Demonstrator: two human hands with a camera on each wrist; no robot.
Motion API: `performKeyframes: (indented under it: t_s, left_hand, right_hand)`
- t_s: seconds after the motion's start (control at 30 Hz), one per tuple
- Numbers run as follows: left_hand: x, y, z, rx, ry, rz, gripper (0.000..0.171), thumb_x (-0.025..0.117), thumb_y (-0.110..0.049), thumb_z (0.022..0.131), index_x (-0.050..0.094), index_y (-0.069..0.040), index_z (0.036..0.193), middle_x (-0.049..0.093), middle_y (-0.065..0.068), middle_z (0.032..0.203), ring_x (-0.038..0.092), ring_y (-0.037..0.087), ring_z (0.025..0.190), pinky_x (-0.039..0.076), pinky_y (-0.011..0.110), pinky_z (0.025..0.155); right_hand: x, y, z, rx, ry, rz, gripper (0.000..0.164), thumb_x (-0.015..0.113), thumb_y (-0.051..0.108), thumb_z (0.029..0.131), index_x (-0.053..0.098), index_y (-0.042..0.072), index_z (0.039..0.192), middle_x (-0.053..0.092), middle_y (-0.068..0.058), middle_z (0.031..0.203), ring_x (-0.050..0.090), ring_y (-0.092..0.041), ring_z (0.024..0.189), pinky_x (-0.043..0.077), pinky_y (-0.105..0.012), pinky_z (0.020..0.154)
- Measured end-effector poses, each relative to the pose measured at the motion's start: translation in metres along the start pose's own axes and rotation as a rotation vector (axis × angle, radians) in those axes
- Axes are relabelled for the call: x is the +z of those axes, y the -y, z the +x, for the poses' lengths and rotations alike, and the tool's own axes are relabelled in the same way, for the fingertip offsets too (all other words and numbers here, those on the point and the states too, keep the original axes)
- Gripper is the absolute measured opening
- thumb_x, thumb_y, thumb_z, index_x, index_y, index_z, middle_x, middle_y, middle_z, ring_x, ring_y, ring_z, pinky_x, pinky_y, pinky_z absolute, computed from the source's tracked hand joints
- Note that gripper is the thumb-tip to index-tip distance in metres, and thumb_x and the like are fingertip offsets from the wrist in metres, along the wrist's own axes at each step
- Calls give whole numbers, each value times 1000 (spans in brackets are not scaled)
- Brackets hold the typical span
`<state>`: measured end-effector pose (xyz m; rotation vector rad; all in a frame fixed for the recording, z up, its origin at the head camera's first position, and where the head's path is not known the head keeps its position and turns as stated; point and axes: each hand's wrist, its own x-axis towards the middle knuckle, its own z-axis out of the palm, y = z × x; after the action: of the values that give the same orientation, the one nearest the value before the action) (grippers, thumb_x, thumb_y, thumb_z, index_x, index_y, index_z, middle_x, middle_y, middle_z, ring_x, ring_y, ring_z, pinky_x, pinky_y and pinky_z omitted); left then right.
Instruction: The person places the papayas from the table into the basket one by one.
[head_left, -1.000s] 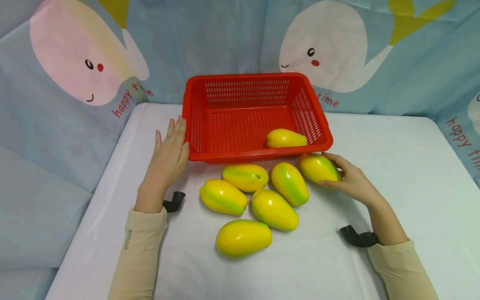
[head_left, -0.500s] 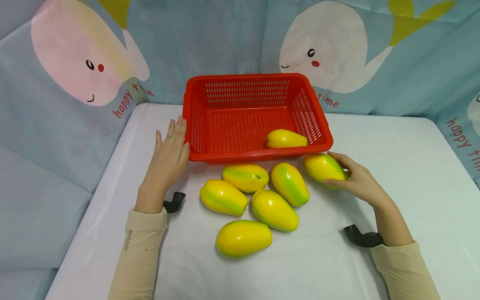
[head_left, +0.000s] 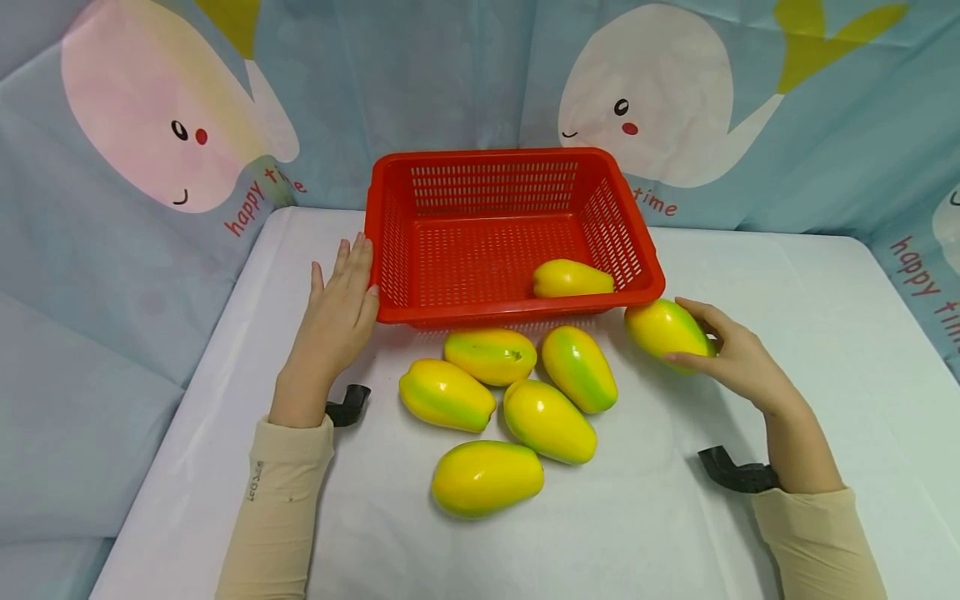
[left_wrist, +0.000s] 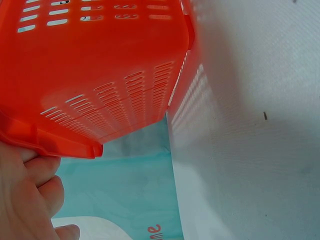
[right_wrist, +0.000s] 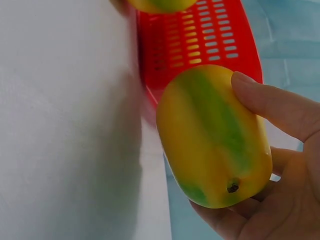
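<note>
In my right hand (head_left: 738, 358) I grip a yellow-green papaya (head_left: 670, 333) at the basket's front right corner. The right wrist view shows the thumb on one side of this papaya (right_wrist: 212, 140) and fingers underneath, with its small dark stem spot facing the camera. My left hand (head_left: 333, 321) rests against the left rim of the red basket (head_left: 517, 310), fingers straight. From the left wrist, the fingers (left_wrist: 42, 172) touch the underside of the rim. Inside the basket lies one papaya (head_left: 572, 278), near the front right.
Several papayas lie on the white table (head_left: 637, 517) in front of the basket, among them one nearest me (head_left: 487, 479) and one close to the basket (head_left: 580, 368). A blue whale-print cloth (head_left: 450, 75) hangs behind. Each wrist wears a black mount (head_left: 735, 473).
My right hand has carried its papaya to the right, away from the other papayas and out from under the basket's front rim. The left hand and the basket have stayed put.
</note>
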<state>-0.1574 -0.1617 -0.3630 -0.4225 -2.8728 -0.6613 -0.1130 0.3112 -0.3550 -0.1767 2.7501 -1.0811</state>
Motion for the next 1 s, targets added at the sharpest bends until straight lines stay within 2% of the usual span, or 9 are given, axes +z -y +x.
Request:
performKeyframes:
  t_s: [0.13,0.3,0.37,0.43,0.57,0.63,0.7,0.9,1.0]
  left_hand:
    - [0,-1,0,-1,1,3,59,33,-23,99,11,-4,151,11,10,157,3,25,144,-4,55,111]
    - [-1,-1,0,1,1,9,59,33,-23,99,12,-4,151,11,10,157,3,25,144,-2,57,111]
    - [-1,-1,1,2,2,6,59,33,-23,99,12,-4,151,11,10,157,3,25,144,-2,56,111]
    - [-1,-1,1,3,1,3,59,33,-22,99,12,-4,151,11,10,157,3,26,144,-3,56,111]
    - [-1,0,0,3,6,-3,59,33,-22,100,12,-4,151,11,10,157,3,26,144,-3,56,111]
    - [0,1,0,0,8,-2,59,32,-23,100,11,-4,151,11,10,157,3,26,144,-3,56,111]
    - [0,1,0,-2,9,-3,58,32,-23,100,11,-4,151,10,10,157,3,26,144,-3,56,111]
    - [1,0,1,-1,4,1,59,32,-23,100,11,-5,151,10,9,157,3,25,144,-5,54,111]
    - [0,1,1,6,13,3,59,32,-23,100,11,-4,151,9,9,157,3,25,144,-5,54,111]
  right_hand:
    - [-3,-1,-1,4,-14,-10,77,69,30,86,30,11,148,38,-18,142,42,-37,117,40,-55,89]
    - [-6,-1,-1,6,-32,-29,75,68,31,86,30,11,148,40,-17,141,43,-33,114,42,-32,83]
    - [-7,-1,-1,10,-43,-30,75,68,31,86,30,11,148,40,-17,141,43,-33,115,41,-27,82]
    - [-8,-1,-1,14,-53,-22,76,68,30,86,29,10,148,39,-18,142,42,-35,116,43,-33,86]
    - [-10,0,-3,30,-65,-1,77,68,29,87,26,10,150,36,-20,143,41,-40,118,40,-55,90]
    - [-11,-1,-3,37,-73,7,77,67,29,87,26,11,150,36,-20,143,41,-40,119,41,-55,90]
    - [-12,-2,-4,40,-83,8,76,67,29,88,26,11,150,36,-20,143,41,-40,118,42,-50,88]
    - [-16,-4,-6,41,-124,15,75,66,28,88,26,11,150,37,-21,142,42,-38,115,42,-13,76]
    - [-17,-5,-7,47,-142,28,75,66,27,89,26,11,150,36,-20,142,42,-38,114,39,-6,72]
